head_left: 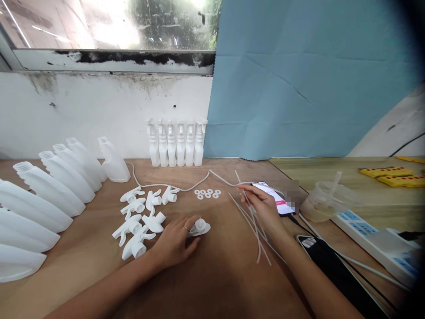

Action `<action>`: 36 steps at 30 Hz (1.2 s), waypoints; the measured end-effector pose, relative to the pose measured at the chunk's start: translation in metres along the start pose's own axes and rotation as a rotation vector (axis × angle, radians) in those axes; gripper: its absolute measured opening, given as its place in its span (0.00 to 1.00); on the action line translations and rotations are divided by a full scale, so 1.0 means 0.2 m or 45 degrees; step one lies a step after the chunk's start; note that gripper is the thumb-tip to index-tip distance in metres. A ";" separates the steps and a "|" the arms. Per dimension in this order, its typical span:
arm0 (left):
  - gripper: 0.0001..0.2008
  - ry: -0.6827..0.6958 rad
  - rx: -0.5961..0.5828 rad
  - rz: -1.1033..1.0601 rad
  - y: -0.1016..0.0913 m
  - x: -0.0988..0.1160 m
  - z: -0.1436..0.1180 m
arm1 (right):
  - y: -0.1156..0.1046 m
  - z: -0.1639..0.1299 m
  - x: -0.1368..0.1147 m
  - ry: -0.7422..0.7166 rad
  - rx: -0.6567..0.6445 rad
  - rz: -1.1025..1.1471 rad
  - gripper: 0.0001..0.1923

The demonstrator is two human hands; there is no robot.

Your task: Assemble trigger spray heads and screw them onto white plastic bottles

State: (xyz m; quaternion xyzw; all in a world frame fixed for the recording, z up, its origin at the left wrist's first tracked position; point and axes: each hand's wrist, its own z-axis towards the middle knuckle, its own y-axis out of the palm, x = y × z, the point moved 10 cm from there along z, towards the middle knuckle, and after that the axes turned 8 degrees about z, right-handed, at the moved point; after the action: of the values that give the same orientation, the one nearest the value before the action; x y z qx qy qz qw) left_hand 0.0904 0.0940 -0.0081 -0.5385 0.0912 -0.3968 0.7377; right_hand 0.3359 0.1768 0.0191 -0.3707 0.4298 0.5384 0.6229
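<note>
My left hand (177, 240) is closed around a white trigger spray head (200, 227), whose round end faces up beyond the fingers. My right hand (262, 206) pinches a thin white dip tube (246, 195) above a loose bunch of similar tubes (255, 237) on the table. Left of my left hand lie several more spray heads (136, 241). Several small white ring gaskets (208, 193) lie flat in rows between and beyond my hands.
Open white bottles (53, 181) line the left side. Several assembled spray bottles (175, 144) stand against the wall. A grey cable (195, 184) crosses the table. At right are a lit phone (275, 199), a dark phone (332, 270), a plastic cup (318, 204) and a power strip (375, 243).
</note>
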 end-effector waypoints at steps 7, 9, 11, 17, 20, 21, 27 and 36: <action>0.23 0.004 0.016 0.023 0.01 0.00 0.00 | 0.15 -0.06 0.08 0.266 -0.034 0.605 0.12; 0.23 0.004 0.012 0.031 0.02 -0.01 0.00 | 0.21 -0.10 0.05 0.195 -0.070 0.450 0.10; 0.23 0.001 0.013 0.033 0.02 -0.01 0.00 | 0.30 -0.17 0.03 0.146 -0.155 0.334 0.12; 0.23 0.040 -0.005 0.001 0.04 0.00 0.00 | 0.50 -0.32 -0.03 -0.009 -0.383 0.239 0.11; 0.23 0.036 -0.026 -0.003 0.05 0.01 0.01 | 0.52 -0.35 -0.04 -0.070 -0.441 0.163 0.10; 0.23 0.034 -0.027 -0.002 0.05 0.01 0.01 | 0.53 -0.35 -0.04 -0.077 -0.452 0.141 0.10; 0.23 0.017 -0.034 -0.005 0.04 0.01 0.02 | 0.53 -0.34 -0.05 -0.085 -0.459 0.068 0.11; 0.23 0.010 -0.062 -0.019 0.05 0.01 0.02 | 0.55 -0.34 -0.04 -0.084 -0.486 -0.041 0.10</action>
State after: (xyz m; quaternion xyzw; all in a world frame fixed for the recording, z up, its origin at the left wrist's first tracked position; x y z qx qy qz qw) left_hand 0.0982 0.0968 -0.0147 -0.5554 0.0999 -0.4022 0.7209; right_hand 0.2167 0.1273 0.0021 -0.4710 0.2931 0.6121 0.5635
